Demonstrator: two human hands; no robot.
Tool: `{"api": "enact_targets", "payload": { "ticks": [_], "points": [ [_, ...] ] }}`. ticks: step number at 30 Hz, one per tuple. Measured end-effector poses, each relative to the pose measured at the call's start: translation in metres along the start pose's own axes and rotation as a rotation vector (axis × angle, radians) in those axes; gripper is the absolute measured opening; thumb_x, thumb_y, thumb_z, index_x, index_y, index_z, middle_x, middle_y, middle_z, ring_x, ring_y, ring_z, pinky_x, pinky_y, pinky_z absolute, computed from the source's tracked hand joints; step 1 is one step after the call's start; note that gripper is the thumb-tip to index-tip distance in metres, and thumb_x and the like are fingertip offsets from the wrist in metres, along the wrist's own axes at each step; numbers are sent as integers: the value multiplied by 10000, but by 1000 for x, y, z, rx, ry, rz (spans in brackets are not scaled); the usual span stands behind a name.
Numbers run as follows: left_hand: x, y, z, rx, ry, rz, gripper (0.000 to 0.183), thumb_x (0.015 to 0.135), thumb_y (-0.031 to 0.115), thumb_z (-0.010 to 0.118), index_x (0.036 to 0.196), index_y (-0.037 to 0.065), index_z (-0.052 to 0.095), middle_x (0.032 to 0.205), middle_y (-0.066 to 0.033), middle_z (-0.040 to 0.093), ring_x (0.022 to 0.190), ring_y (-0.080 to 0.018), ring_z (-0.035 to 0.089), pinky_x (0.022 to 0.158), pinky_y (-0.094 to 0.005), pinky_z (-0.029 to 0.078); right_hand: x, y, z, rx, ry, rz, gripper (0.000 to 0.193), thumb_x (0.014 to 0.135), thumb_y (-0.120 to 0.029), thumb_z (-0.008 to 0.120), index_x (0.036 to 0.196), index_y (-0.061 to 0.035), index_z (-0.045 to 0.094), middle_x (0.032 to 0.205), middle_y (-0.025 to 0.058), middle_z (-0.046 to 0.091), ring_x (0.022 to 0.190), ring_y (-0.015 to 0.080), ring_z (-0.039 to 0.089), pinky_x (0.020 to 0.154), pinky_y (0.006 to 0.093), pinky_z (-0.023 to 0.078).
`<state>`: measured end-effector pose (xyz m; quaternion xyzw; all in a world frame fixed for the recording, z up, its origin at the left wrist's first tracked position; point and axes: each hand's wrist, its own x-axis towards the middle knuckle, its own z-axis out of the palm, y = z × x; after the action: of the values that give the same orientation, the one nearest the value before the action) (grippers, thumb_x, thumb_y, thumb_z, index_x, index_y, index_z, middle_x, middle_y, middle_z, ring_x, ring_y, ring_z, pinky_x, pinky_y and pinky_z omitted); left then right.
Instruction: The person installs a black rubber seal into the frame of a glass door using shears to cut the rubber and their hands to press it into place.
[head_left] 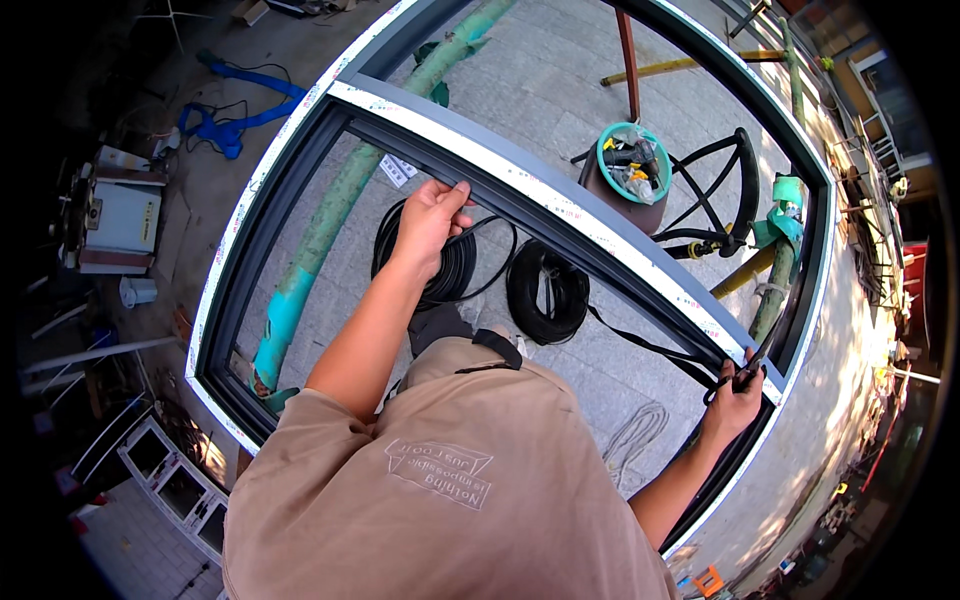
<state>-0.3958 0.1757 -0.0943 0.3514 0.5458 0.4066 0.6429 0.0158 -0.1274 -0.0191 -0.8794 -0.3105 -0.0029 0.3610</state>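
Note:
A large dark grey window frame (560,212) with white protective film lies before me, split by a crossbar. My left hand (430,222) is at the crossbar's near edge, left of its middle, thumb and forefinger pinched together. What is between them, if anything, is too small to tell. My right hand (735,398), at the bar's right end, is closed round black-handled scissors (745,378), blades toward the frame's right side. A black rubber strip (650,346) runs to that hand from a coil (548,292) on the ground. Another black coil (455,265) lies below my left hand.
Green-wrapped poles (335,205) pass beneath the frame. Beyond the crossbar, a turquoise basin (634,165) of tools and small parts sits on a rounded stand, beside a black tubular rack (735,195). A pale cord (637,437) lies on the paving. Blue straps (225,125) are at left.

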Motion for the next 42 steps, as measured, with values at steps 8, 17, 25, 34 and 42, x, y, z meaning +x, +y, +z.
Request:
{"api": "enact_targets", "payload": {
  "ticks": [8, 17, 25, 34, 42],
  "points": [
    [13, 0, -11, -42, 101, 59, 169, 1061, 269, 718, 1020, 122, 646, 894, -4, 737, 666, -51, 621, 599, -216, 469, 0, -2, 0, 0, 0, 7, 439, 963, -37, 798, 1393, -14, 712, 837, -58, 443, 739, 71, 416, 667, 231, 387],
    [6, 14, -11, -138, 105, 0, 171, 1076, 272, 694, 1021, 123, 630, 905, -4, 707, 694, -64, 655, 609, -216, 492, -1, -7, -2, -31, 0, 30, 449, 962, -49, 801, 1403, -36, 718, 830, -56, 438, 736, 76, 418, 663, 244, 385],
    [20, 6, -20, -93, 132, 41, 207, 1080, 289, 682, 992, 110, 626, 857, -7, 686, 692, -76, 660, 597, -217, 478, 0, 0, -1, -45, 1, 22, 461, 955, -55, 808, 1406, -37, 717, 829, -54, 442, 733, 79, 418, 664, 243, 384],
    [29, 6, -26, -179, 160, 55, 196, 1082, 295, 675, 1060, 104, 638, 862, -17, 689, 694, -99, 673, 600, -232, 502, 1, 2, 1, -21, 6, 13, 467, 955, -53, 808, 1411, -23, 713, 843, -50, 448, 740, 80, 416, 675, 237, 383],
    [5, 0, 2, -99, 76, 4, 156, 1055, 241, 720, 1062, 101, 652, 887, -20, 708, 651, -89, 648, 577, -228, 491, 0, 4, 0, -40, 3, -3, 460, 984, -84, 797, 1433, -49, 706, 812, -71, 427, 712, 62, 397, 644, 241, 356]
  ]
}}
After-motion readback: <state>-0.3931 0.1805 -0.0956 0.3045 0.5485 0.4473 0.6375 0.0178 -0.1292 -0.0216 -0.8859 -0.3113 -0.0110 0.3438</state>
